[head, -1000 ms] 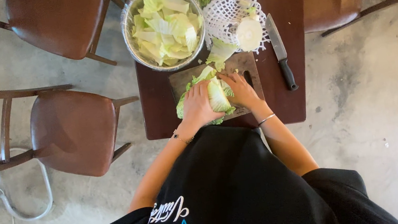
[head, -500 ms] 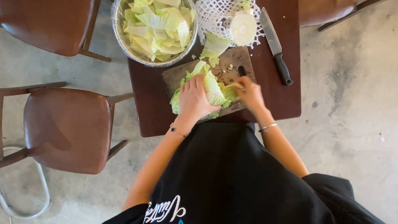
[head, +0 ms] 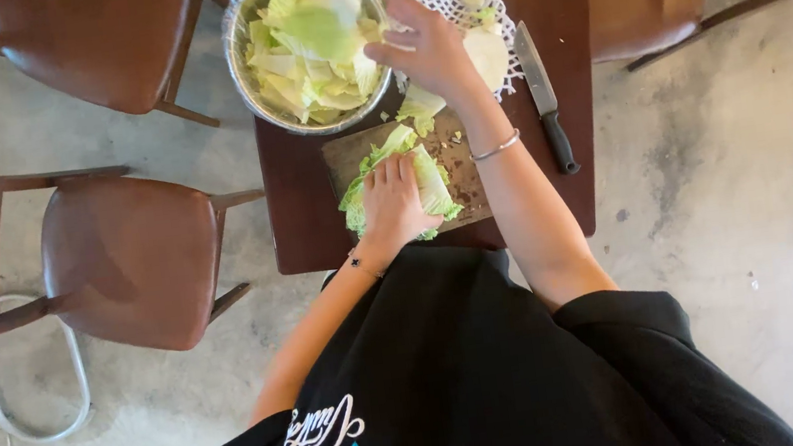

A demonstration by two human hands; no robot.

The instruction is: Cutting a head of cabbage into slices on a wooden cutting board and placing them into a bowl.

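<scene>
Wooden cutting board (head: pixel 454 160) sits at the table's (head: pixel 300 215) near edge, centre. Left hand (head: pixel 394 201) presses flat on the cabbage piece (head: pixel 432 183) there, fingers together. Right hand (head: pixel 425 48) hovers at the steel bowl's (head: pixel 242 70) right rim, far-left corner, fingers loosely spread; whether it holds a leaf, cannot tell. Knife (head: pixel 546 109) lies along the right edge; bare strip between board and knife.

Soft, even daylight fills the scene, bright enough to show colour plainly. The metal bowl (head: pixel 309 47) catches pale glare along its rim, and the leaves inside it look slightly washed out. Left of the bowl, the chairs (head: pixel 133 255) throw only faint, diffuse shadows onto the concrete floor (head: pixel 747 200). Focus is fairly sharp throughout, with mild wide-angle stretching toward the edges.
</scene>
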